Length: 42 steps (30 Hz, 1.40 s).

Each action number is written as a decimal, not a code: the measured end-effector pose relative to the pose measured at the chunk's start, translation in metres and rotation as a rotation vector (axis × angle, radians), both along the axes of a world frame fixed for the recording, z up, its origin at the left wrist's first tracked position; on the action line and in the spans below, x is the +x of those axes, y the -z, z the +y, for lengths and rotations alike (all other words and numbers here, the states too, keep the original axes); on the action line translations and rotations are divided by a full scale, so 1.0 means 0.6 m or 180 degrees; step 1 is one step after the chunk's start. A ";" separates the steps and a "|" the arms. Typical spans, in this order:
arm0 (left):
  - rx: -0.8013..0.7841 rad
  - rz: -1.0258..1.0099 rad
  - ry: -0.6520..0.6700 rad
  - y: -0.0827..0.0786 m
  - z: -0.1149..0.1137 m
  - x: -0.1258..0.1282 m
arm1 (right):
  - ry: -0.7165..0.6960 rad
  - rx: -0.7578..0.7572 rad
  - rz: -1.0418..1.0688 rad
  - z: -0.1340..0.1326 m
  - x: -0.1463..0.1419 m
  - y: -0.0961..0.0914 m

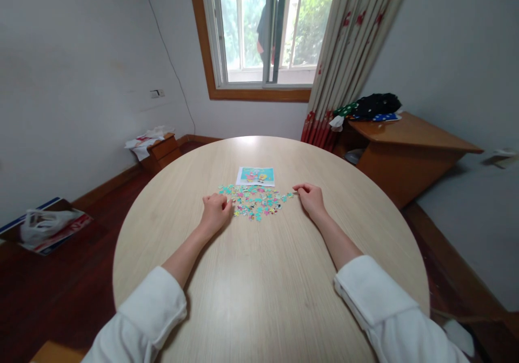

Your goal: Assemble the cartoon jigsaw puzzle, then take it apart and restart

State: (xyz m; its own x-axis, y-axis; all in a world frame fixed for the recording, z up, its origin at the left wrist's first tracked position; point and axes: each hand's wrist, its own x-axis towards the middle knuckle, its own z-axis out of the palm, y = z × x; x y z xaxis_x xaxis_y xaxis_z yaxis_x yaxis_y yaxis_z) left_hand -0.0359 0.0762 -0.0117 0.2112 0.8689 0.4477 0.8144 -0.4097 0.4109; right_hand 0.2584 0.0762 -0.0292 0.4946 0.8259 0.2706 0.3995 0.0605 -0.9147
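Observation:
A heap of small loose puzzle pieces (256,200), mostly teal and pink, lies on the round pale wooden table (267,276). Just behind the heap lies a small picture card (255,176) with cartoon figures on a blue ground. My left hand (215,210) rests on the table at the heap's left edge with its fingers curled in. My right hand (310,197) rests at the heap's right edge, fingers curled, thumb and forefinger touching the outermost pieces. Whether either hand holds a piece is hidden.
A wooden desk (405,152) with dark clothes stands at the right by a curtain (348,55). A low wooden box (162,149) with papers sits by the left wall. A plastic bag (40,225) lies on the floor. A person (267,25) stands outside the window.

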 end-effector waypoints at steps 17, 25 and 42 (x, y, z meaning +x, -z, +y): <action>-0.0341 -0.0487 0.0305 -0.016 0.001 -0.017 | -0.0107 -0.0102 -0.0176 -0.007 -0.003 -0.007; -0.0460 -0.0304 0.0261 -0.024 -0.007 -0.019 | -0.0163 -0.0133 -0.0233 -0.011 -0.006 -0.012; -0.0524 -0.0067 0.0139 -0.011 0.006 -0.029 | -0.0003 -0.0133 -0.0208 -0.004 -0.001 -0.002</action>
